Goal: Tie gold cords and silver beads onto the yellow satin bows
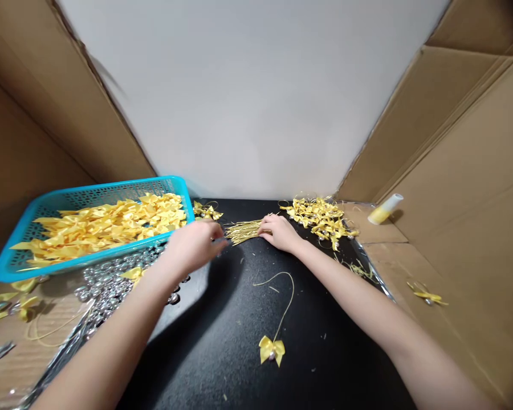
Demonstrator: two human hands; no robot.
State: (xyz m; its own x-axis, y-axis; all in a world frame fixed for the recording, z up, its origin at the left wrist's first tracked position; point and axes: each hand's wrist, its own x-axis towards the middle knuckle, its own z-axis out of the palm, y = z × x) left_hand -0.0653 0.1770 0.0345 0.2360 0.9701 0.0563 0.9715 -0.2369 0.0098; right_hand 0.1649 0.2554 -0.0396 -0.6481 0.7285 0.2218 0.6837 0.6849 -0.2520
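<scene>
My right hand (281, 232) grips a flat bundle of thin gold cords (243, 231) against the black table, fingers over the top and thumb at the near side. Just left of the bundle's loose ends is my left hand (196, 244), slightly blurred, its fingers bent and a gap showing between them and the thumb. I see nothing in that gap. Nearer to me lies a yellow ribbon bow (272, 349) with a silvery bead at its centre and a curved gold cord (291, 285) running up from it.
A blue basket (187, 199) of yellow bows stands at the left, with many silvery beads (111, 273) before it. Corded bows (318, 219) are heaped at the back right, near a yellow-and-white roll (385, 209). Cardboard walls (465, 142) and a white panel (256, 102) enclose the table.
</scene>
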